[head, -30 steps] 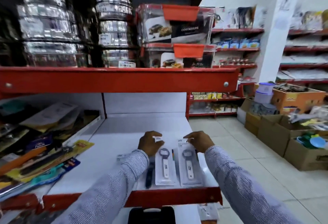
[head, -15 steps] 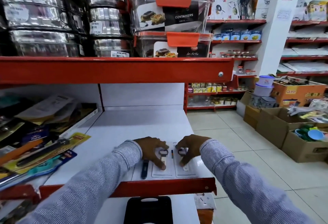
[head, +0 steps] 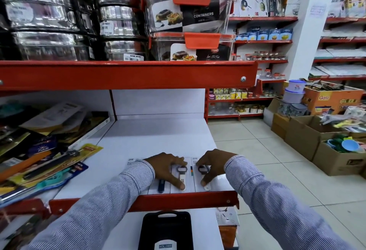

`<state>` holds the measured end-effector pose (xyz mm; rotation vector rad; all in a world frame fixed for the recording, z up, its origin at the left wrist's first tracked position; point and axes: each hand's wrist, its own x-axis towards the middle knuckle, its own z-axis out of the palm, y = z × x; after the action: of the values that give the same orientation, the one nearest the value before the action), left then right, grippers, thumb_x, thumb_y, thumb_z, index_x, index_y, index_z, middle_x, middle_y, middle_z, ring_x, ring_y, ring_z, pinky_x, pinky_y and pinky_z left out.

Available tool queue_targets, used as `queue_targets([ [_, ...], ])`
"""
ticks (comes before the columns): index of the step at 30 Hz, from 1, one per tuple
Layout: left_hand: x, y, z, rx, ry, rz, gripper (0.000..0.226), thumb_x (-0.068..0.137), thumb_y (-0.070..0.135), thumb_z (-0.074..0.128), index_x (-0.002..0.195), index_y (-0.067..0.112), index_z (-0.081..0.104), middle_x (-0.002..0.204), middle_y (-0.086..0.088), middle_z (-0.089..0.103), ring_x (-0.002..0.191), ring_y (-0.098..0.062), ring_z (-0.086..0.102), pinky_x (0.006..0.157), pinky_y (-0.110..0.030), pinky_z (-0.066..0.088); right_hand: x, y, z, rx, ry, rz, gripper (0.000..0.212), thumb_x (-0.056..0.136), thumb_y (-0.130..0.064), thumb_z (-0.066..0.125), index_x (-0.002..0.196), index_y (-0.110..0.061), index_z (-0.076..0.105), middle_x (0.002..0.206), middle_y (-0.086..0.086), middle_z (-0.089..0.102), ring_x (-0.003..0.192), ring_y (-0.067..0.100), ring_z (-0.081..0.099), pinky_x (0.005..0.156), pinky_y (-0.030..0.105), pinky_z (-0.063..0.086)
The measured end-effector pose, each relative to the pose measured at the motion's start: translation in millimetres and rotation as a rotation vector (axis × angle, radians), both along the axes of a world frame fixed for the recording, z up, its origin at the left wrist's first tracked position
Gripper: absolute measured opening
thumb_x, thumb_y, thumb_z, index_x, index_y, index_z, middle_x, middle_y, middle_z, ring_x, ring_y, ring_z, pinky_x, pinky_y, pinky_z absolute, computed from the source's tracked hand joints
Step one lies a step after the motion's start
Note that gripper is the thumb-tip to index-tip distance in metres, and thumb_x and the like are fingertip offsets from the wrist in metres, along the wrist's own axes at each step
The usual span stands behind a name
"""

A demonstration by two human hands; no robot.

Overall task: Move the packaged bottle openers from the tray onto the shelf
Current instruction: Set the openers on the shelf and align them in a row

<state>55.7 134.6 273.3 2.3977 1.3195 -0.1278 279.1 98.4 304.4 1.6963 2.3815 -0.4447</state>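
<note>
At the bottom centre of the frame a black board-like item (head: 167, 230) lies on the lower white shelf, with a small carded pack (head: 226, 216) just to its right; no tray shows itself clearly, so how many openers remain to be moved cannot be told. Above that, just behind the red front lip in the lower middle, three packaged bottle openers lie flat side by side on the white shelf (head: 154, 136): a dark-handled opener pack (head: 161, 186) on the left, then a white-handled one (head: 181, 178), then another white-handled pack (head: 205, 178). The left hand (head: 168, 167) rests on the middle pack, fingers spread and pressing down, gripping nothing; the right hand (head: 211, 163) does the same on the rightmost pack. So at least three packs seem already delivered and are probably being squared into a row. Behind them the shelf is bare to its back panel. Utensil packs (head: 49, 158) crowd the left bay, and steel tins (head: 116, 21) and clear containers (head: 190, 10) sit on the shelf above.
</note>
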Motion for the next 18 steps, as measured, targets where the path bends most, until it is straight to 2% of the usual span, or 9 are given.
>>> queue_targets([
  [6, 2, -5, 2, 0.003, 0.003, -0.008, 0.095, 0.066, 0.064, 0.080, 0.148, 0.039, 0.039, 0.164, 0.005, 0.030, 0.151, -0.021, 0.029, 0.121, -0.041, 0.024, -1, -3, -3, 0.018, 0.012, -0.018, 0.080, 0.073, -0.050, 0.078, 0.142, -0.023, 0.049, 0.150, 0.000, 0.047, 0.136, 0.021, 0.045, 0.115, 0.038, 0.037],
  [10, 2, -5, 0, 0.012, 0.002, -0.015, 0.096, 0.064, 0.066, 0.080, 0.148, 0.038, 0.041, 0.163, 0.005, 0.033, 0.149, -0.022, 0.034, 0.120, -0.042, 0.029, -4, -3, -5, 0.007, 0.008, -0.018, 0.090, 0.074, -0.047, 0.080, 0.150, -0.027, 0.035, 0.158, -0.004, 0.035, 0.145, 0.019, 0.033, 0.120, 0.040, 0.026],
  [14, 1, -3, -3, 0.015, -0.022, -0.014, 0.098, 0.062, 0.067, 0.080, 0.147, 0.040, 0.041, 0.163, 0.006, 0.034, 0.148, -0.020, 0.036, 0.118, -0.038, 0.030, -9, -3, -1, -0.004, 0.003, -0.015, 0.093, 0.072, -0.042, 0.083, 0.150, -0.032, 0.033, 0.158, -0.003, 0.036, 0.145, 0.020, 0.035, 0.120, 0.041, 0.028],
  [18, -5, 1, -4, 0.006, -0.029, -0.032, 0.098, 0.065, 0.067, 0.078, 0.149, 0.040, 0.037, 0.165, 0.005, 0.029, 0.151, -0.019, 0.029, 0.121, -0.034, 0.023, -16, -2, 3, -0.030, -0.044, 0.013, 0.091, 0.073, -0.038, 0.083, 0.149, -0.034, 0.034, 0.158, -0.002, 0.035, 0.145, 0.023, 0.034, 0.119, 0.041, 0.029],
])
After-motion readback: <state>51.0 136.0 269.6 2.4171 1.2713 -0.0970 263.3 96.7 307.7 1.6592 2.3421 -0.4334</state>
